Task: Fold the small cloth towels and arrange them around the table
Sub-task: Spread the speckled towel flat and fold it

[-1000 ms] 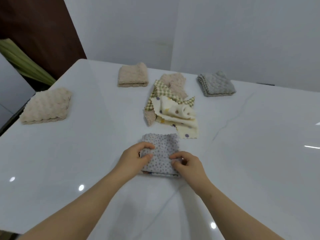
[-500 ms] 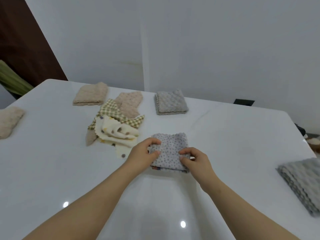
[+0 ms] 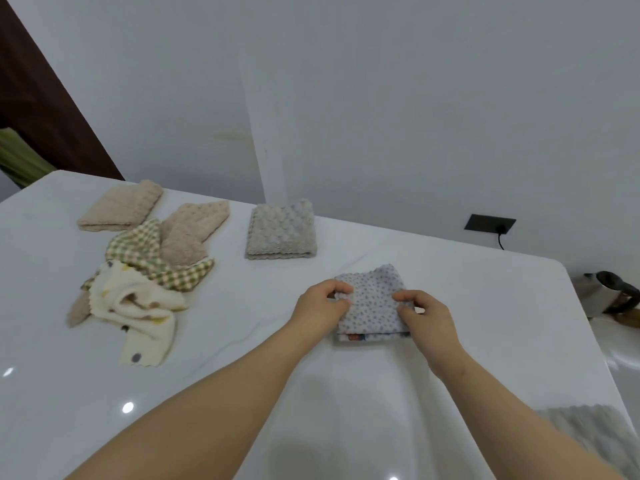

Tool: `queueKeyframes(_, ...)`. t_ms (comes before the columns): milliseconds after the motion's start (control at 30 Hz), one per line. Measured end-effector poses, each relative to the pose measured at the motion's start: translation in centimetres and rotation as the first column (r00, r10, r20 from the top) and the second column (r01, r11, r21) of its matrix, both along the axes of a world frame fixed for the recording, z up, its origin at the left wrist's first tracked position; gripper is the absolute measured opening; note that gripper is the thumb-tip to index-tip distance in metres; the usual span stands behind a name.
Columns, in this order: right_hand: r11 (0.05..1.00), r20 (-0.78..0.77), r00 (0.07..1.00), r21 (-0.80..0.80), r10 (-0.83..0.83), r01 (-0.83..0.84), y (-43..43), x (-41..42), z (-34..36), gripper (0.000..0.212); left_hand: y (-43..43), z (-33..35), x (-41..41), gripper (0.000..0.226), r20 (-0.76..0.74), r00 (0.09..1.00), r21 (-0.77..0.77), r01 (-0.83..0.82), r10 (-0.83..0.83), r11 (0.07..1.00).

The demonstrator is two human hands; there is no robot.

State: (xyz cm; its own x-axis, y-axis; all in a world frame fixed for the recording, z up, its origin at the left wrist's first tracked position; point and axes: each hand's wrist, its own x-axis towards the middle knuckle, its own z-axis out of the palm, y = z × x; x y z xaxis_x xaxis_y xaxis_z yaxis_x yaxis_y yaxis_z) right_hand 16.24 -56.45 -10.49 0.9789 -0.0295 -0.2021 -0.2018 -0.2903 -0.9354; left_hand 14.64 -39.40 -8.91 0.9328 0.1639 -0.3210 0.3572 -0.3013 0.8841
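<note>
A folded grey spotted towel point(image 3: 372, 306) lies on the white table point(image 3: 242, 358), a little right of centre. The left hand point(image 3: 320, 308) pinches its edge at 9 o'clock, fingers curled over the top and thumb beside them. The right hand point(image 3: 426, 317) pinches the edge at 3 o'clock in the same way.

From that towel, a folded grey towel point(image 3: 281, 230) sits at 11 o'clock, apart from it. Further round, toward 10 o'clock, a loose heap lies: a green check cloth point(image 3: 138, 244), an unfolded beige cloth point(image 3: 194, 233) over it, and a cream dotted cloth point(image 3: 138, 306) at the near side. A folded beige towel point(image 3: 121, 206) sits just behind the heap. At 5 o'clock, by the table's edge, another grey towel point(image 3: 588, 431) shows in part.

Off the table at 3 o'clock stands a kettle point(image 3: 602, 292); what it holds cannot be seen.
</note>
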Motion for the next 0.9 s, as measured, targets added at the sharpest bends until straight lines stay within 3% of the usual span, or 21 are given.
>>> queueKeyframes(400,0.971,0.110,0.977,-0.134,-0.182,0.196,-7.9,10.7,-3.0,0.019,-8.5,-2.4,12.0,0.034,0.023,0.991,0.031,0.132,-0.132,0.991)
queueKeyframes(700,0.943,0.107,0.987,-0.300,-0.118,0.145,-7.7,12.3,-3.4,0.033,-10.1,-3.4,14.6,0.056,-0.021,0.957,0.291,0.283,-0.289,0.914)
queueKeyframes(800,0.887,0.049,0.991,-0.441,-0.125,0.134,-6.9,12.2,-2.6,0.037,-9.9,-3.0,14.5,0.052,-0.051,0.950,0.438,0.299,-0.309,0.848)
queueKeyframes(900,0.862,0.060,0.991,-0.489,-0.117,0.132,-5.7,11.2,-1.3,0.037,-8.6,-2.2,13.6,0.044,-0.039,0.952,0.472,0.285,-0.303,0.834)
